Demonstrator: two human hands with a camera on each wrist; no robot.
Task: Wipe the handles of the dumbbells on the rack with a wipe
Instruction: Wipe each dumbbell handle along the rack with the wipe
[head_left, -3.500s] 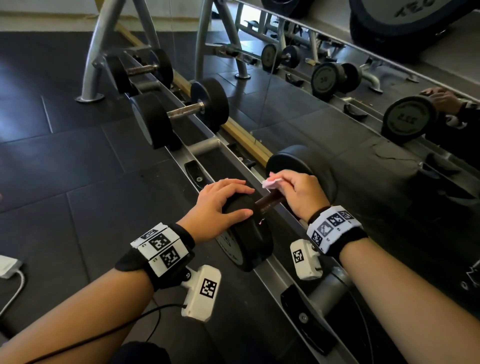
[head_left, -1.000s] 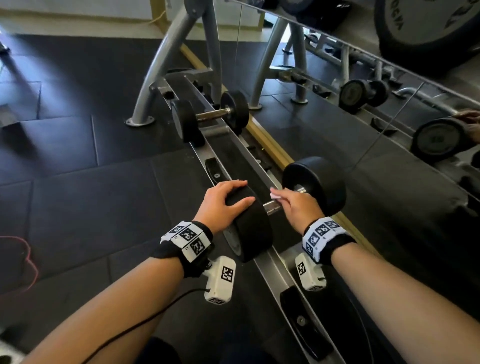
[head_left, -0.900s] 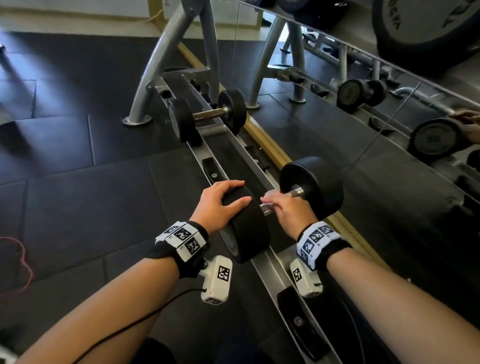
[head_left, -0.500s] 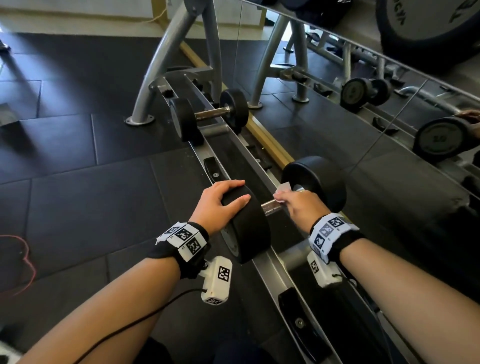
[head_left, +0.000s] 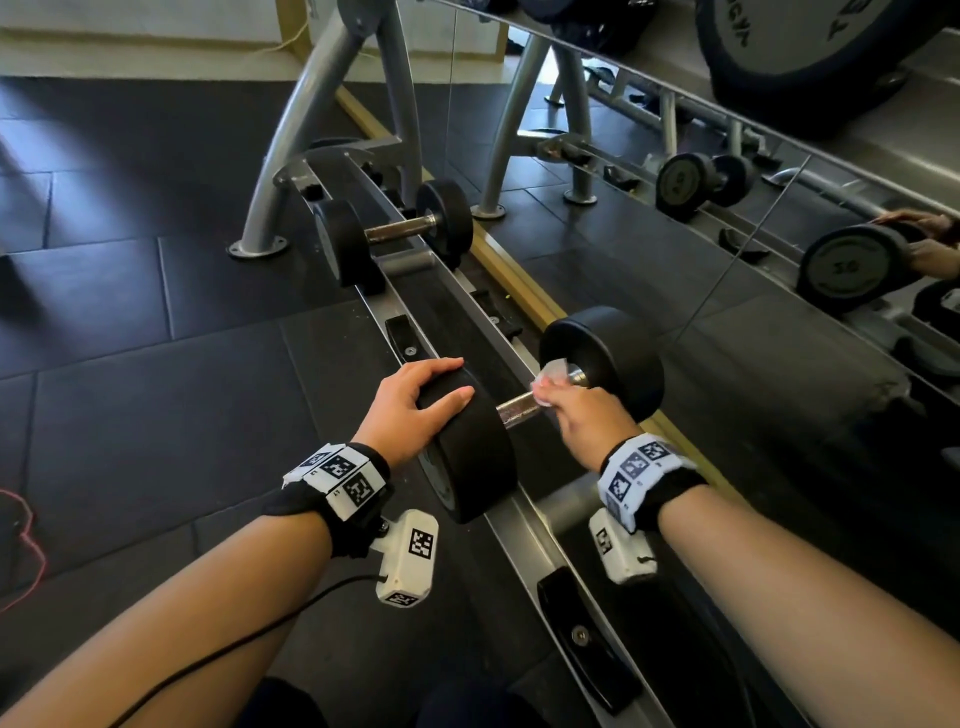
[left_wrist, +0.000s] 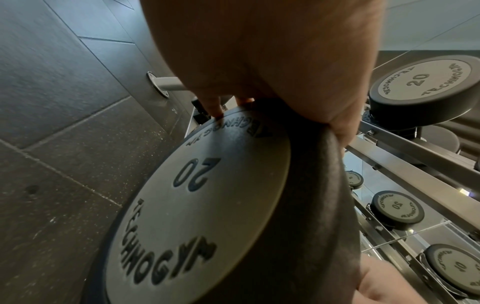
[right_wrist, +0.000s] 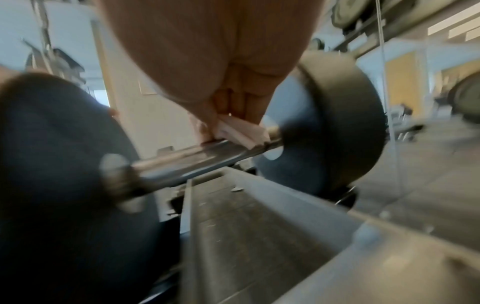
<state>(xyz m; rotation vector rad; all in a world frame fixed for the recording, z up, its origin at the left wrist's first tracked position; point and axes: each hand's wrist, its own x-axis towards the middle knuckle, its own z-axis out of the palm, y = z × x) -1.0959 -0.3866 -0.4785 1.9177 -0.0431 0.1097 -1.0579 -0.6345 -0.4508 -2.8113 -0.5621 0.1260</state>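
The right hand has slid its pinched pale folded wipe outward along the steel handle, which runs left-right between the black heads; left hand steadies the near black rubber head on the rack

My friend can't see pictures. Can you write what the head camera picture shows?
A right hand rubs a pale wipe along the metal handle of a black dumbbell on a grey rack. The left hand rests on its near end.
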